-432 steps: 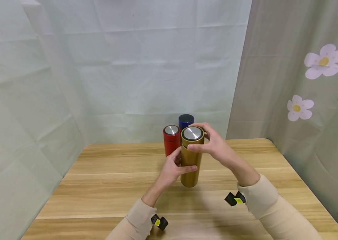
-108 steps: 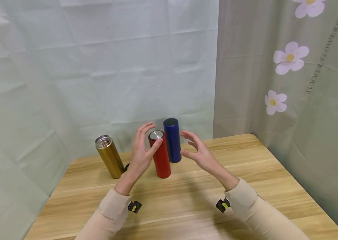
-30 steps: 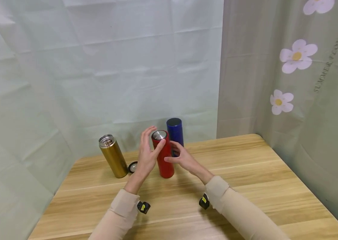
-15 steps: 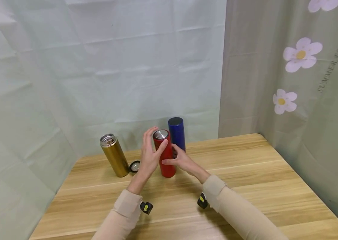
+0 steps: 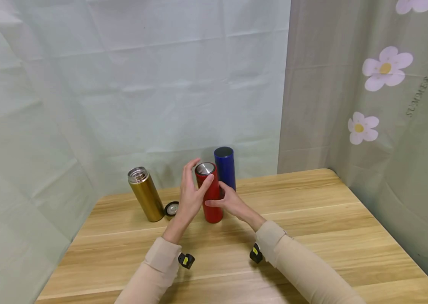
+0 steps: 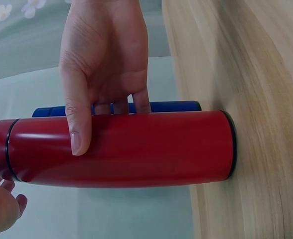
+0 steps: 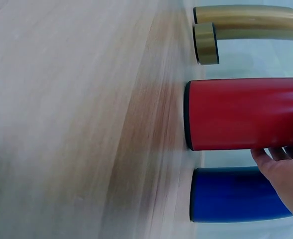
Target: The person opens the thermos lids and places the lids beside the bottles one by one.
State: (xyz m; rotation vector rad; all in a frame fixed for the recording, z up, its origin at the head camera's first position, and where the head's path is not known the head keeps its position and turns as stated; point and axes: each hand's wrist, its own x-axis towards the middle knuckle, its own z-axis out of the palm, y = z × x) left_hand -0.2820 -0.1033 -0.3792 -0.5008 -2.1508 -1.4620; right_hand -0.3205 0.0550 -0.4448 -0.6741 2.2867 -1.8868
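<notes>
A red thermos (image 5: 213,211) stands upright on the wooden table in the middle of the head view, its lid (image 5: 205,169) topped with a silver disc. My right hand (image 5: 233,203) grips its body from the right, thumb (image 6: 78,132) in front and fingers reaching behind. Up at the lid is my left hand (image 5: 191,198), with the thumb across the near side and the fingers curved round the far left. In the left wrist view only part of that hand shows, at the lower left. A blue thermos (image 5: 224,169) stands just behind, partly hidden by the red one.
To the left stands a gold thermos (image 5: 147,200) with its silver mouth uncovered. Its gold lid (image 7: 206,44) rests upside down on the table beside it. Light cloth hangs behind the table (image 5: 312,236), and a flowered curtain (image 5: 385,69) hangs on the right.
The gold thermos, gripped in the oldest frame, later stands uncovered at the left. My right hand has come in from the right and grips the red thermos; the last half second shows little motion.
</notes>
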